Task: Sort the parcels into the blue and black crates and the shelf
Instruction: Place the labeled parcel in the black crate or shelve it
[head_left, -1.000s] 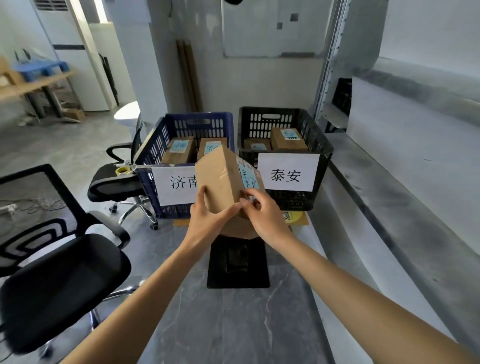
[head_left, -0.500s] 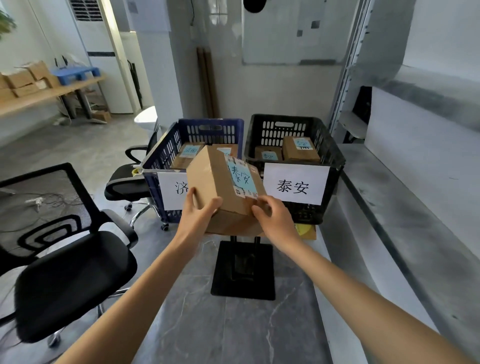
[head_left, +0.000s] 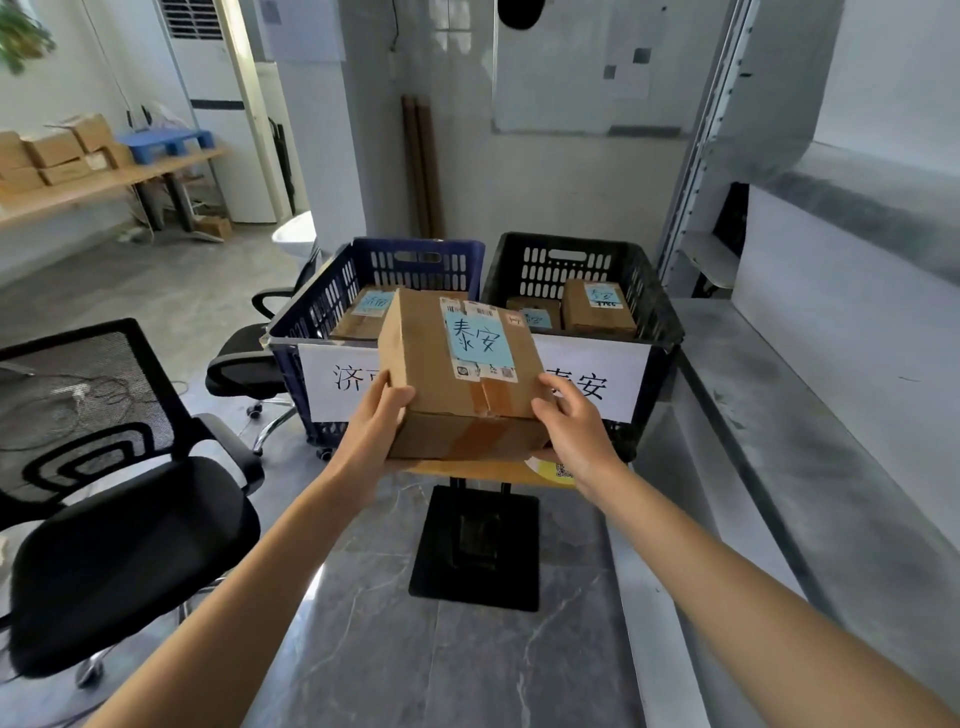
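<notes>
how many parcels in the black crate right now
2. A taller parcel sits at the right of the black crate; a lower parcel lies just left of it. The held parcel blocks the crate's front left corner, so more may be hidden.

floor (head_left: 171, 291): grey concrete | black mesh chair (head_left: 130, 551): left | white air conditioner (head_left: 223, 130): far left | whiteboard (head_left: 571, 78): back wall

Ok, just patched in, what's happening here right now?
A person grips a cardboard parcel with both hands, left hand on its left side, right hand on its right, held up in front of the blue crate and black crate. Its blue label reads 泰安, matching the sign on the black crate. Both crates already hold parcels; this one is not yet in either.
</notes>
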